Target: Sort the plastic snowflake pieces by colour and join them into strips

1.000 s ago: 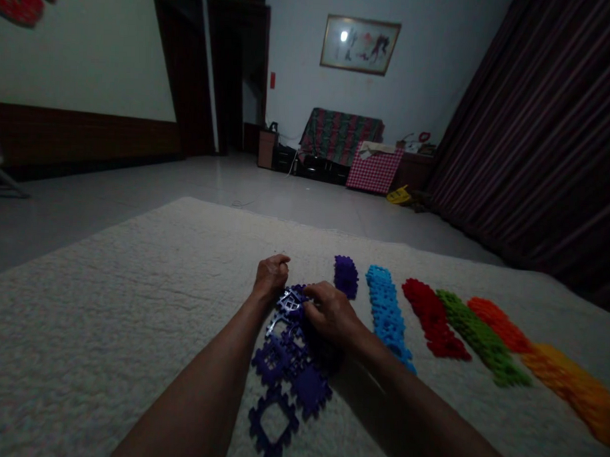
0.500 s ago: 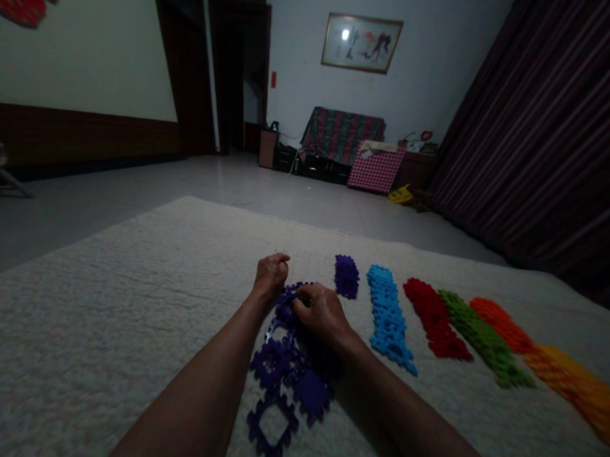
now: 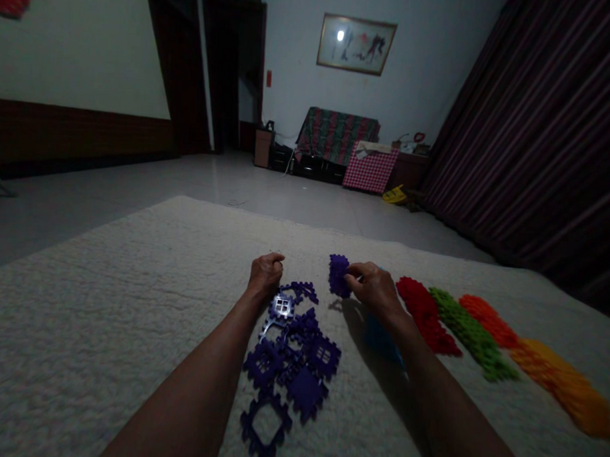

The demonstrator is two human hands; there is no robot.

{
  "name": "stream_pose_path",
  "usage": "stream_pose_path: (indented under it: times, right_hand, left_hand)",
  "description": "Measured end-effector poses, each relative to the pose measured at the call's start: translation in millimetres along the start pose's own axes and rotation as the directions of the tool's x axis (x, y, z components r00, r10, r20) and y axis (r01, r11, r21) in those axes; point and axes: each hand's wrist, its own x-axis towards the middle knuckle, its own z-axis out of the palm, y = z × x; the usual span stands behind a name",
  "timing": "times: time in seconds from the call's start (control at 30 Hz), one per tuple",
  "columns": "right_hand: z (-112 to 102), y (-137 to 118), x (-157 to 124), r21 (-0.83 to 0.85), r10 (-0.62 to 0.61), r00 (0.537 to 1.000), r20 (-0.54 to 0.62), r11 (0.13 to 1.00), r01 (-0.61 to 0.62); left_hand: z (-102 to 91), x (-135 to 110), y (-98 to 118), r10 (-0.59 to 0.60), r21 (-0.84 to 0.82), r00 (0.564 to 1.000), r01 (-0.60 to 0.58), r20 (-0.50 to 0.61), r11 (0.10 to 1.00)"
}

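Several loose purple interlocking plastic tiles lie scattered on a cream rug in front of me. My left hand rests in a fist at the far end of that pile, nothing visible in it. My right hand is raised a little to the right, pinching a purple tile at a small stack of purple tiles. My right forearm covers most of a blue row of tiles.
Rows of red tiles, green tiles, orange tiles and yellow-orange tiles lie side by side to the right. A dark striped curtain hangs at right. Bare floor and a covered sofa lie beyond the rug.
My right hand has left the loose purple pile and moved right and away to the small purple stack, carrying a purple tile. My left hand has stayed put.
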Motion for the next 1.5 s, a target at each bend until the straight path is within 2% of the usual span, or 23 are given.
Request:
stream_pose_path:
  times: [0.1, 0.3, 0.53, 0.63, 0.77, 0.87, 0.97, 1.17, 1.33, 1.5]
  right_hand:
    - [3.2, 9.6, -1.3, -0.115, -0.020, 0.999, 0.030, 0.993, 0.023]
    - [11.1, 2.7, -5.7, -0.180, -0.066, 0.995, 0.075, 0.980, 0.079]
    - [15.4, 6.4, -6.1, -0.192, -0.099, 0.995, 0.012, 0.976, 0.099]
    - [13.9, -1.5, -5.3, -0.137, -0.107, 0.994, -0.009, 0.985, 0.104]
    - [16.0, -20.6, -7.7, 0.021, -0.213, 0.975, 0.055, 0.977, 0.213]
    - [22.4, -33.4, -13.7, 0.173, -0.310, 0.942, 0.130, 0.942, 0.286]
    - [30.1, -43.1, -21.2, 0.270, -0.350, 0.920, 0.176, 0.916, 0.297]
    - [42.5, -64.8, -32.8, 0.412, -0.453, 0.874, 0.177, 0.840, 0.352]
    - [44.9, -79.6, -36.7, 0.395, -0.453, 0.866, 0.213, 0.851, 0.348]
    - [45.8, -79.4, -34.5, 0.338, -0.386, 0.889, 0.247, 0.894, 0.294]
  left_hand:
    - [-0.9, -0.7, 0.6, -0.005, 0.000, 1.000, 0.005, 0.012, 1.000]
    - [-0.7, -0.2, 0.0, -0.006, 0.003, 1.000, 0.006, 0.008, 1.000]
    - [-1.6, -0.2, 1.3, 0.008, 0.015, 1.000, -0.008, 0.008, 1.000]
    - [-2.7, -0.8, 3.2, 0.003, 0.019, 1.000, -0.003, 0.006, 1.000]
    - [-3.6, -1.2, 4.4, 0.001, 0.008, 1.000, -0.001, 0.016, 1.000]
    - [-3.7, -1.1, 4.2, -0.007, 0.003, 1.000, 0.007, 0.020, 1.000]
    - [-3.8, -0.8, 4.2, -0.016, 0.007, 1.000, 0.016, 0.025, 1.000]
    - [-3.5, 0.4, 3.7, 0.021, 0.003, 1.000, -0.021, 0.023, 1.000]
    - [-3.8, -0.2, 4.0, 0.025, 0.016, 0.999, -0.025, 0.026, 1.000]
    - [-6.0, -2.9, 8.1, 0.013, 0.025, 1.000, -0.013, 0.027, 1.000]
